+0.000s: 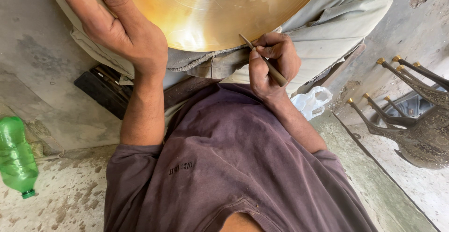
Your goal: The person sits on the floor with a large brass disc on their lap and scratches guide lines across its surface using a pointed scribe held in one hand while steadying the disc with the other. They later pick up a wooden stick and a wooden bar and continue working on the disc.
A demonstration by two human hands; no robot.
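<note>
A large round brass plate [210,7] filled the top of the view, resting on the person's lap against pale trousers [336,21]. The left hand [121,26] lay spread over its rim, fingers loose and flat on the metal rather than curled around it, steadying it from that side. Opposite those fingers, at the plate's lower edge, the right hand [273,66] was clenched around a slim engraving tool [264,61], pinched between thumb and forefinger, its tip touching the brass just beyond the fingertips. Well off past the right hand stood dark engraved vessels with long brass-tipped spouts [411,115]; a white plastic bag [311,101] lay just behind the wrist. Far from the left fingers, a green plastic bottle [16,155] lay on the floor. With only a flat palm holding it, the plate seemed liable to rock, letting the tip skid and scratch the surface.
</note>
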